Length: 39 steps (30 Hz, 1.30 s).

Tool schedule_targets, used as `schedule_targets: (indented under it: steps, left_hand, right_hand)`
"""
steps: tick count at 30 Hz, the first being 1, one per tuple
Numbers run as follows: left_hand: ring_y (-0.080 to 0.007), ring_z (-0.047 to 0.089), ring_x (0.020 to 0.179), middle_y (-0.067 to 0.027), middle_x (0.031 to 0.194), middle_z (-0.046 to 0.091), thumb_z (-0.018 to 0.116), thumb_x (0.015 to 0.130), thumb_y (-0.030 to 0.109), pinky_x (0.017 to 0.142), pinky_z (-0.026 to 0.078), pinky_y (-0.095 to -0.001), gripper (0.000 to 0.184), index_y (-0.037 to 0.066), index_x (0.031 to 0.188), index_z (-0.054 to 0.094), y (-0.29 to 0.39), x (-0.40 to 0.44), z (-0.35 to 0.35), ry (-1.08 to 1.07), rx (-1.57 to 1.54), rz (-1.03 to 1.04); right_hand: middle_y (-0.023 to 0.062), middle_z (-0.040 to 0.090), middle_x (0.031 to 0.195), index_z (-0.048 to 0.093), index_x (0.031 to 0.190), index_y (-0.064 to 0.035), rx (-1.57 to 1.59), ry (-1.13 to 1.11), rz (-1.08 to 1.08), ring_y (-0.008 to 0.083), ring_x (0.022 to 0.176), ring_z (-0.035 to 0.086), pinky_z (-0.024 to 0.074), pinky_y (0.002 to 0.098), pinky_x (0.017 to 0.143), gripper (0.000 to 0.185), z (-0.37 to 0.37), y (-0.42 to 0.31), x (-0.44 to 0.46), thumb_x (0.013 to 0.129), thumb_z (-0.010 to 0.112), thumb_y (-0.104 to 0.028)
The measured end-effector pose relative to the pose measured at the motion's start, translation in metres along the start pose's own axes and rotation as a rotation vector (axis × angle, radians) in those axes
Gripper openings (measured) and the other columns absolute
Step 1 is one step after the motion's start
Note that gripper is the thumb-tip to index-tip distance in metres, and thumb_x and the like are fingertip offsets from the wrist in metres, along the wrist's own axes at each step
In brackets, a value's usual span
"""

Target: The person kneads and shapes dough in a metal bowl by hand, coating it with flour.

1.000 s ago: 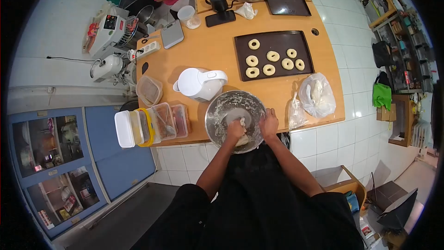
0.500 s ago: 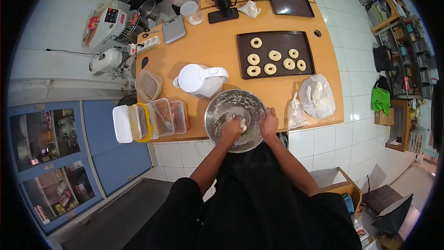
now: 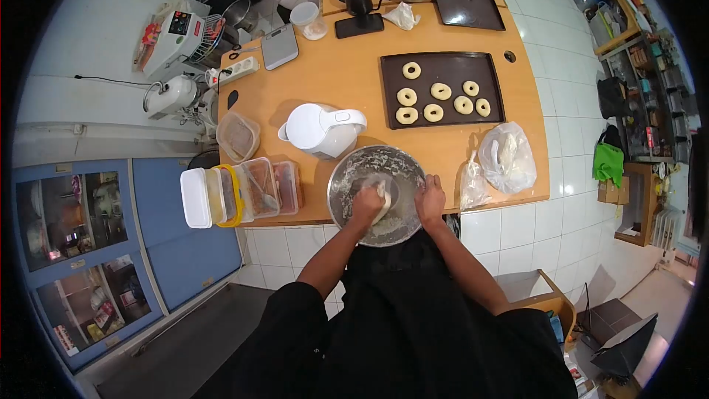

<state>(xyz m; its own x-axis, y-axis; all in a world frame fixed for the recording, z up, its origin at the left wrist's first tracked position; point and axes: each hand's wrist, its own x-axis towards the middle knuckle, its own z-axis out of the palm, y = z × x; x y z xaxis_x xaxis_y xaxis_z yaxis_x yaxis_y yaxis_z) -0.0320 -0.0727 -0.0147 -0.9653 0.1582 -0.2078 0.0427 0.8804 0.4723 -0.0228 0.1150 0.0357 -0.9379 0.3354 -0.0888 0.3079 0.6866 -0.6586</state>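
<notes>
Containers (image 3: 261,186) are lined up at the left of the table (image 3: 244,125), a white kettle (image 3: 318,131) set to their right. Now the metal bowl (image 3: 353,162), at the near edge: inside it, dough (image 3: 383,203) is being gripped by the left hand (image 3: 365,205), its fingers curled round it. The bowl's right rim is pinched by the right hand (image 3: 430,199), fingers bent. Farther right, dough rings (image 3: 441,91) are held on a dark tray (image 3: 480,63), plastic bags (image 3: 508,157) nearer the edge.

Pale dough (image 3: 383,205) inside metal bowl (image 3: 356,199)
</notes>
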Motion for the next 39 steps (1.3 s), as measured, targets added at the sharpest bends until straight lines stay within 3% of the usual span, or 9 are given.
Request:
schedule_targets:
  steps: [2,3,8,13,21,24,30,36,39]
  left_hand:
    - [-0.0443,0.063,0.072,-0.0225,0.074,0.065,0.059,0.08,0.018,0.072,0.052,-0.0521,0.023,0.002,0.094,0.066,0.006,0.008,-0.015,-0.02,-0.026,-0.111]
    - [-0.0431,0.062,0.092,-0.0273,0.103,0.063,0.061,0.078,0.016,0.083,0.049,-0.0513,0.034,0.001,0.108,0.062,0.008,0.013,-0.021,-0.093,-0.111,-0.199]
    - [-0.0437,0.045,0.122,-0.0305,0.141,0.032,0.061,0.077,0.01,0.1,0.041,-0.0478,0.056,0.007,0.132,0.049,-0.006,0.013,-0.01,-0.172,-0.106,-0.043]
    - [-0.0451,0.049,0.118,-0.0337,0.135,0.04,0.062,0.077,0.01,0.101,0.042,-0.0467,0.074,0.017,0.144,0.034,-0.018,-0.009,-0.011,-0.358,0.007,0.161]
    - [-0.0431,0.056,0.112,-0.0331,0.132,0.046,0.067,0.078,0.022,0.095,0.045,-0.0493,0.072,0.019,0.144,0.038,0.056,-0.019,-0.079,-0.436,0.049,-0.133]
    - [-0.0438,0.049,0.12,-0.0318,0.138,0.04,0.067,0.079,0.026,0.098,0.043,-0.0503,0.075,0.019,0.146,0.033,0.034,-0.019,-0.05,-0.363,0.172,0.171]
    - [-0.0461,0.045,0.123,-0.029,0.135,0.042,0.069,0.074,0.016,0.102,0.04,-0.0481,0.074,0.012,0.141,0.039,0.008,-0.021,0.002,-0.278,-0.02,0.252]
    - [-0.0432,0.053,0.112,-0.0268,0.123,0.053,0.063,0.071,0.007,0.095,0.043,-0.0476,0.063,0.002,0.131,0.047,0.001,-0.02,0.003,-0.23,-0.036,0.289]
    - [-0.0405,0.056,0.108,-0.0236,0.116,0.059,0.061,0.072,0.011,0.092,0.045,-0.0478,0.05,0.001,0.12,0.056,-0.006,-0.02,0.0,-0.299,-0.122,0.048]
  right_hand:
    - [0.0208,0.054,0.091,0.052,0.089,-0.0008,0.009,0.005,-0.009,0.0455,0.078,0.058,0.0466,0.0537,0.068,0.01,0.001,0.0,-0.001,0.083,0.054,-0.008]
    - [0.0208,0.054,0.091,0.052,0.089,-0.0007,0.009,-0.003,-0.011,0.0454,0.078,0.058,0.0465,0.0536,0.068,0.01,0.001,-0.001,-0.002,0.083,0.054,-0.007]
    - [0.0209,0.054,0.09,0.052,0.089,0.0,-0.003,-0.005,-0.021,0.0449,0.079,0.058,0.0464,0.0532,0.067,0.009,0.003,-0.001,0.001,0.083,0.055,-0.006]
    - [0.0204,0.054,0.09,0.053,0.089,0.0001,0.004,-0.005,-0.033,0.0441,0.079,0.058,0.047,0.0522,0.068,0.009,0.003,-0.002,0.002,0.082,0.055,-0.006]
    - [0.02,0.054,0.092,0.054,0.091,0.0001,0.001,-0.029,-0.022,0.0438,0.08,0.059,0.048,0.0519,0.068,0.01,0.002,-0.006,-0.002,0.083,0.055,-0.006]
    - [0.0202,0.055,0.093,0.054,0.091,0.0001,0.002,-0.02,-0.009,0.0442,0.08,0.059,0.0484,0.0518,0.069,0.01,0.003,-0.008,-0.003,0.084,0.055,-0.007]
    - [0.0208,0.055,0.094,0.054,0.091,0.0,0.015,-0.001,-0.02,0.0448,0.08,0.06,0.0485,0.0524,0.07,0.01,0.001,-0.007,-0.002,0.083,0.055,-0.007]
    - [0.0213,0.055,0.095,0.055,0.091,0.0003,0.019,-0.012,-0.005,0.0444,0.082,0.06,0.0486,0.0519,0.071,0.011,0.003,-0.007,-0.002,0.083,0.055,-0.006]
    - [0.0212,0.056,0.094,0.054,0.092,0.0003,0.004,0.0,-0.009,0.0444,0.082,0.06,0.0486,0.0517,0.071,0.011,0.003,-0.005,-0.004,0.082,0.055,-0.006]
